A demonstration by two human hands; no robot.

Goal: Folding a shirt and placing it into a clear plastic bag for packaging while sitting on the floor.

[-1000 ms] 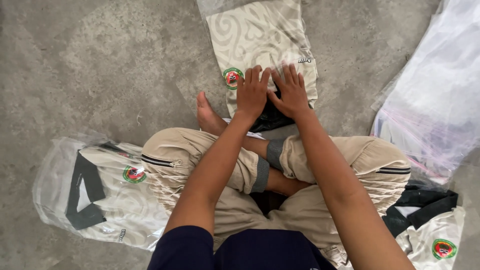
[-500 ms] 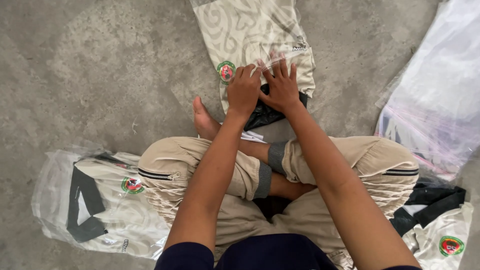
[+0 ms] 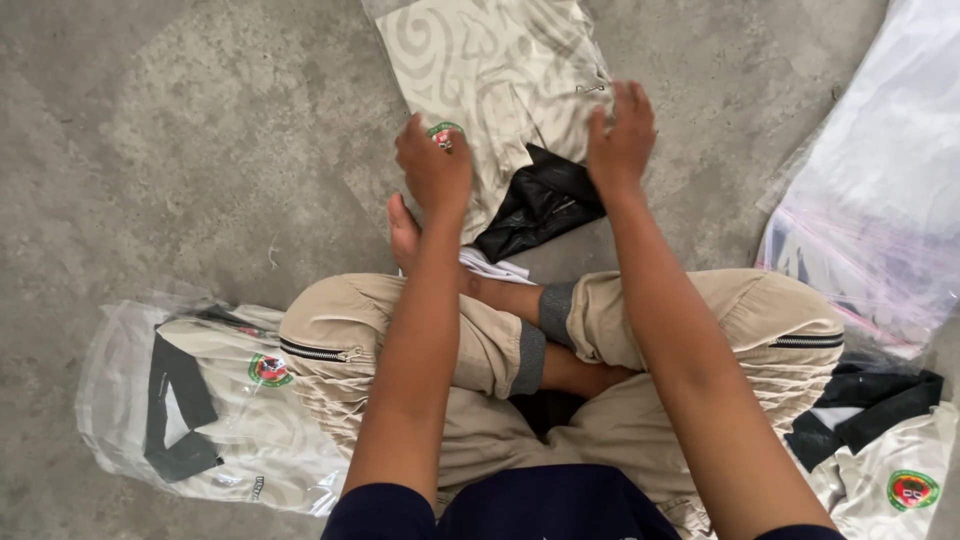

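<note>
Hands apart now vs. touching 0.5 s ago.
Our left hand & right hand lie loosely curled, grasping nothing, on the patterned shirt.

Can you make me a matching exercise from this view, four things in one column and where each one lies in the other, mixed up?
Things:
1. bagged shirt
2. patterned shirt
3. unbagged shirt
4. clear bags

Places:
A. under both hands, ahead of the knees
B. floor, upper right
C. floor beside the left knee
D. beside the right knee, lower right corner

Pairs: 1-C, 2-A, 3-D, 4-B
</note>
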